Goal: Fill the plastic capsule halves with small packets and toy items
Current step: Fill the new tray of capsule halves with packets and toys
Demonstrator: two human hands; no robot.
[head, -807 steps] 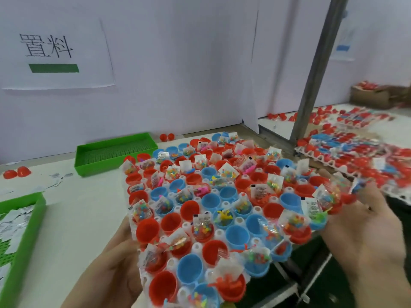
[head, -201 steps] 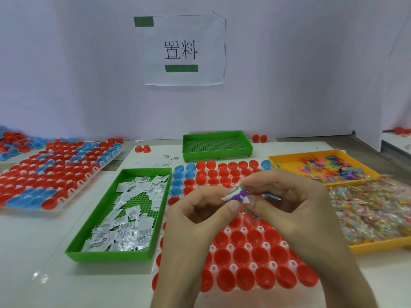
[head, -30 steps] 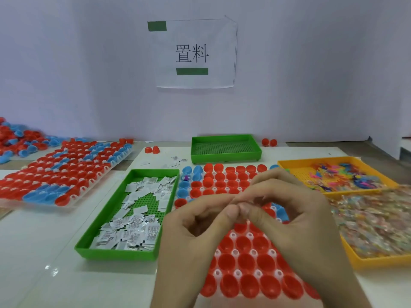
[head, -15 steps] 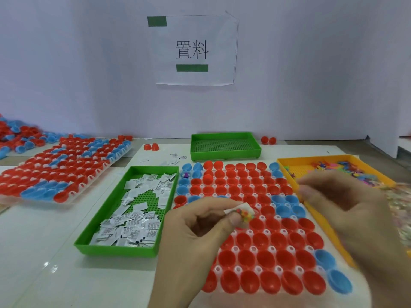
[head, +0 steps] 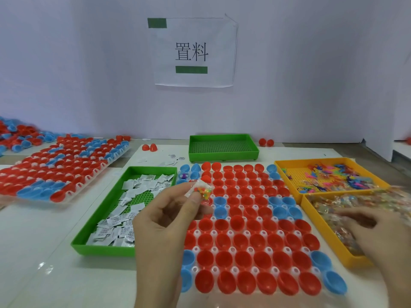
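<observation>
The left hand (head: pixel 169 221) is raised over the near-left part of a white plastic grid tray (head: pixel 232 250), thumb and forefinger pinching a small clear packet of coloured beads (head: pixel 201 190) by its lower edge. The packet stands above the fingertips, off the tray. Under and to the right of this hand, the tray carries rows of red and blue plastic capsule halves (head: pixel 243 258), open sides up. One blue half beyond the hand, in the tray's far-left corner, has a small purple toy (head: pixel 183 175) in it.

The right hand (head: pixel 373 227) lies palm down, fingers bent, on a heap of clear bead packets (head: pixel 347 203) in a yellow plastic tray (head: pixel 322 227). The blur hides whether it grips any.

Beyond the right hand, a second yellow tray (head: pixel 282 174) holds small coloured toy pieces (head: pixel 333 177). Just left of the left hand, a green plastic tray (head: pixel 104 205) holds white paper sachets (head: pixel 133 196). Further left on the white desk (head: pixel 44 241) sits another grid tray of capsule halves (head: pixel 62 170). A perforated green tray (head: pixel 222 157) stands beyond both hands.
</observation>
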